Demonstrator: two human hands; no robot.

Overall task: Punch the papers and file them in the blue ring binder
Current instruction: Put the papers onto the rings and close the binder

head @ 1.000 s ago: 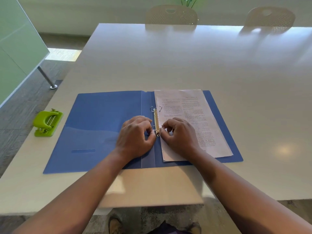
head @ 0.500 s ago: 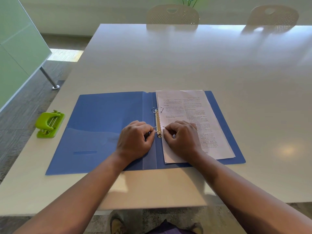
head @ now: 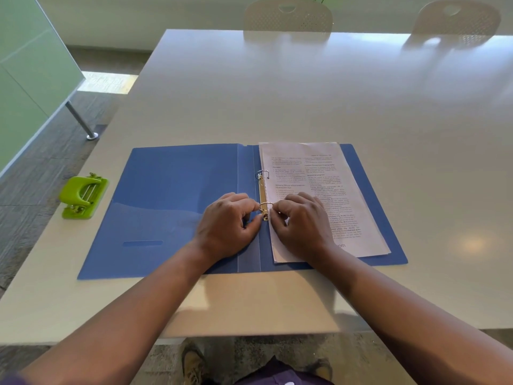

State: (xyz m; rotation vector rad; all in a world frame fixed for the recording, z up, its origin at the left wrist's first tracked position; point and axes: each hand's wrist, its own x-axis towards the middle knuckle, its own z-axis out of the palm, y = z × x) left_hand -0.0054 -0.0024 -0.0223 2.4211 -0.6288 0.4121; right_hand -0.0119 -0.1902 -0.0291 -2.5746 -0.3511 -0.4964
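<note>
Binder: your blue ring binder (head: 172, 207) lies open, centre frame.
Papers: the papers (head: 319, 190) lie on its right half.
Left hand: your left hand (head: 227, 226) pinches the near ring (head: 266, 204).
Right hand: your right hand (head: 301, 225) pinches it too.
Punch: the green hole punch (head: 83, 196) sits at left.

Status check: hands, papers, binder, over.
Left hand and right hand pinch near ring. Papers lie in open blue binder. Nothing in the way.

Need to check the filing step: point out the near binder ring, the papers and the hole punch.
near binder ring (head: 266, 203), head view, top of the metal arch between both hands.
papers (head: 311, 168), head view, upper printed area of the top sheet.
hole punch (head: 83, 196), head view, its green lever.
</note>
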